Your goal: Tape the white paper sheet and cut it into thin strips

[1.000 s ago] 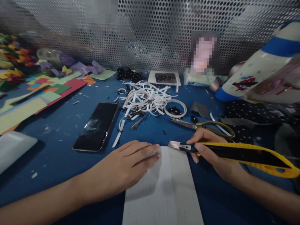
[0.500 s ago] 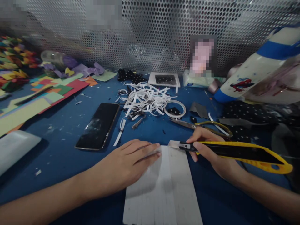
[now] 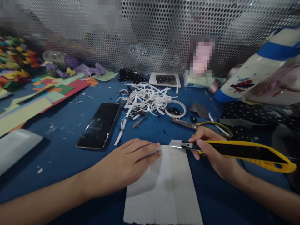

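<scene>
My right hand [image 3: 211,147] grips a yellow and black utility knife [image 3: 248,151], its handle pointing off to the right. The bare blade lies at the far edge of a pale flat board [image 3: 185,184]. White paper strips [image 3: 150,200] cover the board's left part lengthwise. Flat over the far left corner of these strips rests my left hand [image 3: 133,159], fingers stretched toward the blade. It holds nothing that I can see. Just beyond my right hand lie scissors [image 3: 185,124] with yellow handles.
A black phone [image 3: 99,125] lies left of centre. Behind it are a heap of white paper strips [image 3: 150,100] and a tape roll [image 3: 175,108]. Coloured paper [image 3: 51,93] spreads at the left. A bottle [image 3: 253,68] leans at the right, before a perforated metal panel [image 3: 152,31].
The utility knife has shifted slightly right, and its blade now lies more along the board's far edge. My left hand keeps its place on the strips.
</scene>
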Tool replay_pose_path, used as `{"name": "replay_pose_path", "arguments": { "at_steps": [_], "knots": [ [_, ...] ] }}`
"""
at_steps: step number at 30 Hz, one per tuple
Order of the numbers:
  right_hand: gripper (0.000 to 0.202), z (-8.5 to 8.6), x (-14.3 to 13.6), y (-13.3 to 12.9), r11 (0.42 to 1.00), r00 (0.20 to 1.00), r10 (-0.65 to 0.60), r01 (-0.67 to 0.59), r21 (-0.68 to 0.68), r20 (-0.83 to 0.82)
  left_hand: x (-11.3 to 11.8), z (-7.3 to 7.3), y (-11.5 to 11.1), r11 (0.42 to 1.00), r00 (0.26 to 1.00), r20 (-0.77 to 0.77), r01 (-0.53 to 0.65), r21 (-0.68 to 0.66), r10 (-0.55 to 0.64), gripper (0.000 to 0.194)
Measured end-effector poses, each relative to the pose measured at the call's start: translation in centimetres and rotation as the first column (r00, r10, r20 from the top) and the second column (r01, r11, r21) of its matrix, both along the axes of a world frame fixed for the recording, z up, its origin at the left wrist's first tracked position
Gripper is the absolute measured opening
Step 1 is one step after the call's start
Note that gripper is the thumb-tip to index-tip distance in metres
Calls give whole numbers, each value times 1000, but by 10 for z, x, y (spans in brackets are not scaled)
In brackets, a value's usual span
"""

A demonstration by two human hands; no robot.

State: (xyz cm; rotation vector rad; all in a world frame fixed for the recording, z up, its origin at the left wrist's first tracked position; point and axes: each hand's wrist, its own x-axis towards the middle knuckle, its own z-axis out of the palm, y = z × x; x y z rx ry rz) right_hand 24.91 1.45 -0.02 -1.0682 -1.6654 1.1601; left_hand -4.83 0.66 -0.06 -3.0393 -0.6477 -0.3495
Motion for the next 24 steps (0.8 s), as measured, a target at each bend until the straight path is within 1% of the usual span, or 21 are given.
{"name": "replay_pose_path", "arguments": {
  "at_steps": [3, 11, 16, 20, 24],
  "knots": [
    [18, -5, 2, 0, 1000, 998, -26, 26, 0, -56, 0, 0, 1, 1000, 1000, 1, 1, -3, -1, 43],
    [17, 0, 0, 0, 1000, 998, -21, 20, 11, 57, 2, 2, 2, 1000, 1000, 4, -4, -5, 4, 43],
    [18, 4, 0, 0, 1000, 994, -7, 7, 6, 111, 1, 0, 2, 1000, 1000, 4, -2, -9, 2, 43],
    [18, 5, 0, -1, 1000, 993, 4, -6, 12, 122, 0, 0, 2, 1000, 1000, 6, -6, -7, 6, 42],
    [16, 5, 0, -1, 1000, 992, -28, 27, 16, 122, 0, 1, 1, 1000, 1000, 5, -1, -9, 2, 43]
  ]
}}
